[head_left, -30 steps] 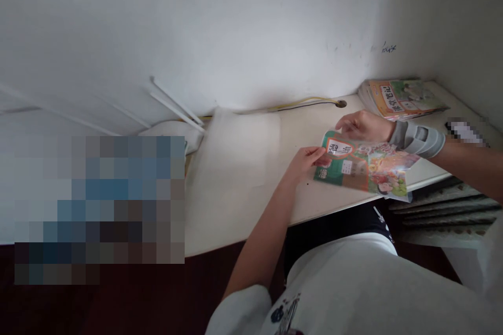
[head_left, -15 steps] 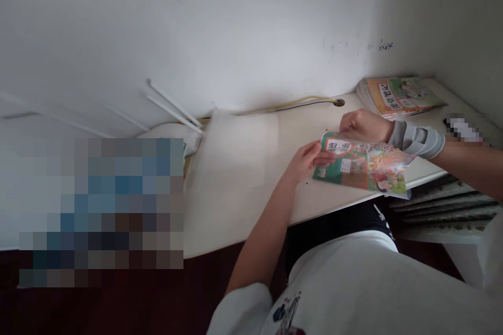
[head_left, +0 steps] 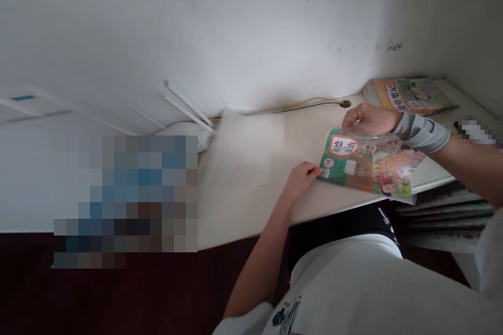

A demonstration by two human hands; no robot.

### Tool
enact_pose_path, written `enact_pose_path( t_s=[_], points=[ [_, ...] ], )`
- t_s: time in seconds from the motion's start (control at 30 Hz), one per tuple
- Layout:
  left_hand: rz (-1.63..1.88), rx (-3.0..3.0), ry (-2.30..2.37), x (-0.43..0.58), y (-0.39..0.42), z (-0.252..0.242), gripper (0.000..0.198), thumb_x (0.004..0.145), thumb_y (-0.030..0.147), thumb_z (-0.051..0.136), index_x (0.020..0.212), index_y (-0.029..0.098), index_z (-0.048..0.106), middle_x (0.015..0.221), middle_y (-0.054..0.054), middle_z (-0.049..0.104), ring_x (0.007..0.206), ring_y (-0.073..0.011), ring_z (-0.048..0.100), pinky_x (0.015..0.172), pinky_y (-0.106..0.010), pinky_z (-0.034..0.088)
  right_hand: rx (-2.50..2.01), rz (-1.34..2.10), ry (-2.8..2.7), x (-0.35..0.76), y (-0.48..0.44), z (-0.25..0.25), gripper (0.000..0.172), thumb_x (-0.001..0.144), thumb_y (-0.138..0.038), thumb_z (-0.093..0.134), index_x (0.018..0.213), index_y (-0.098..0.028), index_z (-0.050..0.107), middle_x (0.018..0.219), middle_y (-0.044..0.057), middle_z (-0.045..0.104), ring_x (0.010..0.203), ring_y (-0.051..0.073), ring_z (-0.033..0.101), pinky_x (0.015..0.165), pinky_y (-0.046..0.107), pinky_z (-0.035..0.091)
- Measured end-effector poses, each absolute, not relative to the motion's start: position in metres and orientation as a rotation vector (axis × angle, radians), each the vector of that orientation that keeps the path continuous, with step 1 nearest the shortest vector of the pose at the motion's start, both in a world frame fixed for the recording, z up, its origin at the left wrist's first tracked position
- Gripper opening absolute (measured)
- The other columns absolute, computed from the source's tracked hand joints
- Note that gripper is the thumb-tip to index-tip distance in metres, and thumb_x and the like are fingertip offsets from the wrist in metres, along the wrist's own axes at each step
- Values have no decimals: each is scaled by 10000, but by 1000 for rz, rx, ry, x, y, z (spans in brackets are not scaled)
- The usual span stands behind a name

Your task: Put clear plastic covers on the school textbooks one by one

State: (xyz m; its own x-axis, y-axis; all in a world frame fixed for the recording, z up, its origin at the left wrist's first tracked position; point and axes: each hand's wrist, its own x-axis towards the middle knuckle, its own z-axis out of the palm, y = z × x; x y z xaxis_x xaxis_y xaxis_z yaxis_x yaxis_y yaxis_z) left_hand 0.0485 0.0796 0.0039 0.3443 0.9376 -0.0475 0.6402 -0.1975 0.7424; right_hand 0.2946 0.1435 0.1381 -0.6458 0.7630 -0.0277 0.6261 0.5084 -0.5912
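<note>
A green and orange textbook (head_left: pixel 353 165) in a clear plastic cover is held at an angle over the front part of the white desk (head_left: pixel 243 188). My left hand (head_left: pixel 304 175) pinches its lower left corner between thumb and fingers. At the book's upper left edge, my right hand (head_left: pixel 361 118) is closed on the clear cover, with a grey brace on the wrist. Part of the cover sticks out past the book's right end.
A stack of booklets (head_left: pixel 416 95) lies at the back right against the wall. Nearby is a blurred dark object (head_left: pixel 475 131). A yellow cable (head_left: pixel 310 100) runs along the wall to a desk hole. White rods (head_left: pixel 190 107) lean at the left.
My left hand has slid from the book's left edge down to its lower corner, uncovering more of the cover. My right hand stays at the upper edge. The view has shifted slightly.
</note>
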Motion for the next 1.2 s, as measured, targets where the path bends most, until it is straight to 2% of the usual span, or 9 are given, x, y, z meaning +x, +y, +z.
enact_pose_path(
  t_s=[0.17, 0.27, 0.4, 0.5, 0.67, 0.83, 0.97, 1.1, 1.2],
  points=[
    [564, 1877, 1407, 49, 79, 0, 247, 776, 367, 530, 612, 183, 540, 659, 3, 527, 640, -140, 511, 629, -268, 399, -1137, 1037, -2447, 298, 145, 141, 289, 781, -420, 577, 699, -158, 666, 644, -9, 632, 590, 95, 541, 552, 217, 423],
    [657, 1753, 1361, 56, 84, 2, 218, 769, 389, 559, 830, 180, 550, 803, -19, 599, 691, -144, 556, 645, -271, 436, -1237, 952, -2434, 296, 150, 144, 285, 798, -403, 571, 723, -148, 674, 607, -12, 620, 577, 100, 543, 553, 224, 430],
    [825, 1880, 1376, 70, 97, 8, 518, 784, 413, 566, 1222, 188, 406, 1192, -117, 536, 939, -191, 575, 788, -327, 461, -1376, 412, -2217, 307, 147, 164, 273, 861, -341, 499, 916, -133, 667, 842, 59, 675, 739, 148, 599, 692, 281, 469],
    [888, 2047, 1509, 77, 112, 13, 607, 795, 387, 568, 1314, 183, 331, 1308, -156, 450, 1091, -234, 515, 916, -374, 403, -1419, -58, -2067, 335, 123, 171, 328, 893, -357, 436, 1038, -134, 629, 1035, 117, 642, 925, 201, 595, 821, 332, 444],
    [580, 2163, 1564, 91, 156, 15, 443, 839, 444, 495, 1141, 122, 522, 1138, -170, 574, 1026, -262, 551, 837, -337, 412, -1814, -140, -2131, 407, 73, 103, 400, 870, -430, 436, 1128, -156, 573, 1139, 148, 609, 1005, 287, 582, 817, 399, 448],
    [411, 2174, 1562, 126, 206, 11, 325, 846, 433, 472, 812, 154, 635, 811, -82, 665, 752, -197, 597, 637, -267, 384, -2221, 179, -1776, 455, 58, 23, 363, 819, -429, 508, 1011, -137, 609, 868, 131, 676, 763, 238, 628, 700, 338, 459],
    [448, 2180, 1614, 142, 218, 6, 253, 844, 354, 474, 808, 172, 646, 812, -57, 678, 726, -176, 584, 607, -258, 353, -2110, 440, -1751, 450, 61, 5, 303, 835, -409, 466, 867, -174, 655, 764, 81, 686, 692, 196, 618, 642, 292, 438],
    [453, 2204, 1669, 140, 213, 2, 217, 843, 317, 472, 825, 196, 651, 878, -46, 691, 785, -174, 590, 641, -252, 356, -2201, 358, -1622, 442, 73, 2, 339, 787, -346, 540, 1032, -129, 627, 847, 108, 694, 756, 210, 624, 679, 300, 436],
    [434, 2226, 1715, 135, 209, 1, 199, 843, 300, 474, 821, 209, 649, 906, -47, 692, 816, -186, 594, 662, -261, 361, -2213, 446, -1600, 441, 86, 4, 364, 792, -332, 540, 1067, -106, 614, 804, 101, 700, 666, 180, 621, 630, 278, 443]
  ],
)
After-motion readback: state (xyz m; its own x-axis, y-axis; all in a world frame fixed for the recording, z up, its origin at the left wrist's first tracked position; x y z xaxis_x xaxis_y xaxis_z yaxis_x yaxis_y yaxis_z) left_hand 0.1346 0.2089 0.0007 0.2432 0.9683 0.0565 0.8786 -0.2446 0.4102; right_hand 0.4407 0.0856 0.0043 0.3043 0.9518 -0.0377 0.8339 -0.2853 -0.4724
